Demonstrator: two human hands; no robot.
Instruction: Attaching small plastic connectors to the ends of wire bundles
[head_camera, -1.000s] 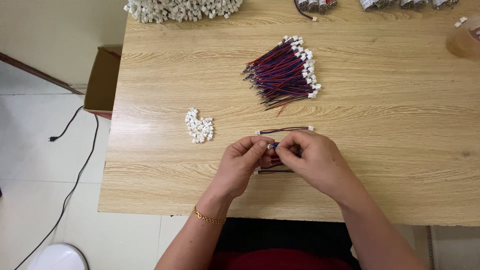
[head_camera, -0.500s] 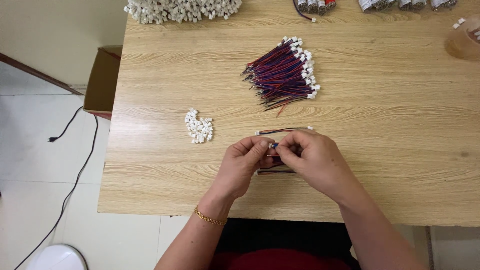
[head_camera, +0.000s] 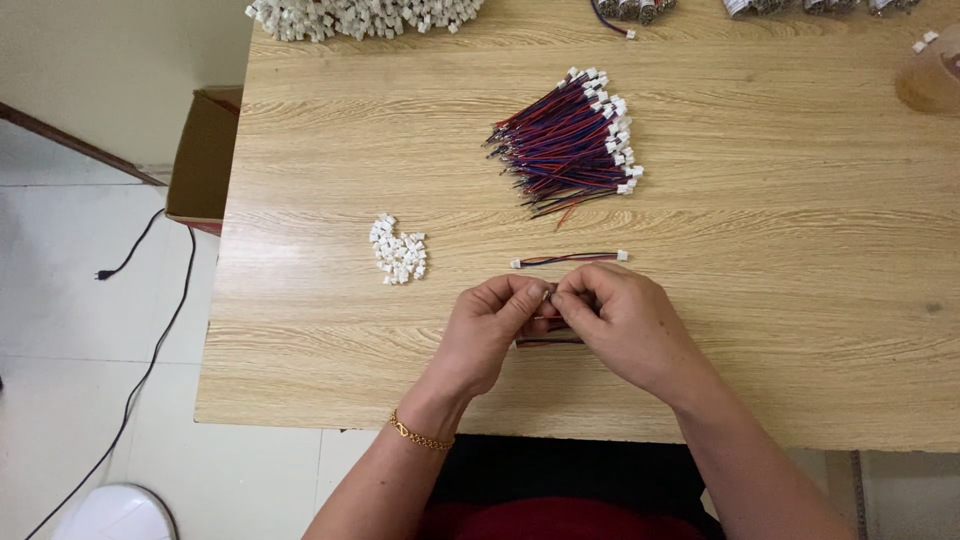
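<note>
Both hands meet over the near middle of a pale wood-grain desk (head_camera: 800, 300), its laminate surface smooth and streaked with darker lines. The left hand (head_camera: 487, 330), a thin gold chain bracelet (head_camera: 420, 436) at its wrist, has its fingers curled in and pinches a small part against the fingertips of the right hand (head_camera: 622, 325), which is likewise bunched tight around the same spot; the part itself is too small and too covered to make out. From under the two hands a short run of thin dark wires (head_camera: 548, 341) shows, lying flat on the desk just below the knuckles. Just beyond the hands lies a single finished lead (head_camera: 568, 259), slender red and dark strands with a tiny white plastic plug at each end. Farther back sits a fanned bundle of wire leads (head_camera: 565, 145), red, blue and black insulation, white plugs clustered along its right side and bare ends to the left. To the left of the hands is a small heap of white plastic connectors (head_camera: 398, 250), blocky and matte. A larger pile of white connectors (head_camera: 360, 14) runs along the far edge. An open brown cardboard box (head_camera: 205, 155) stands on the tiled floor beside the desk, near a black cable (head_camera: 140, 380).
</note>
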